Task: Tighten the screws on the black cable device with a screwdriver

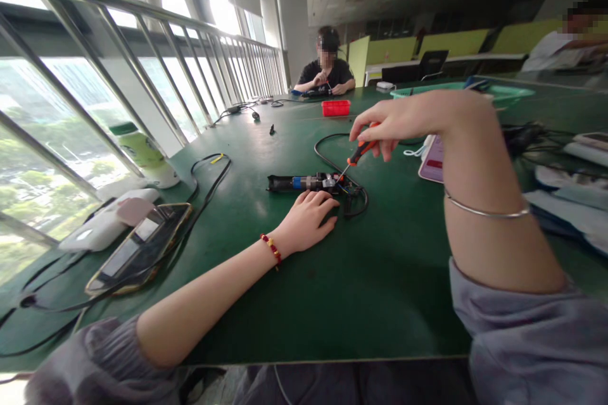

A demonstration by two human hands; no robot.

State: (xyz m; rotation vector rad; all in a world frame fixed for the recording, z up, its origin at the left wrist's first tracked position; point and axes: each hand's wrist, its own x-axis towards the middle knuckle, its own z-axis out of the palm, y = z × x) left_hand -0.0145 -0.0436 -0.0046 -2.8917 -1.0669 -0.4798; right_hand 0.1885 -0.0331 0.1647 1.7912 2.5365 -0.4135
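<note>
On the left of the glossy dark green table (pixel 256 304), beside the metal railing, a pale green and white bottle with a dark green lid (pixel 147 155) stands near a white rounded device (pixel 107 228). A dark smartphone with a gold-edged case (pixel 140 248) lies just in front of that device, and a thin black strap (pixel 209 201) crosses the phone and loops out to its right. Further right, the left hand (pixel 308 221), a red and gold beaded bracelet on its wrist, lies palm down, its grip loosely spread, the fingertips at the near edge of a slim black cylindrical device with a blue band (pixel 289 183). This device lies sideways in the middle of the table, small coloured wires showing at its right end, where a black cable (pixel 365 201) curves around. Beyond it sits a small red plastic box (pixel 335 108). The right hand (pixel 380 130) has its grip closed around an orange and black screwdriver (pixel 361 152), held tilted, the tip down at the device's right end. To the right of that hand lies a smartphone with a purplish screen (pixel 432 161), and behind the raised wrist is a light green plastic basket (pixel 513 95).
</note>
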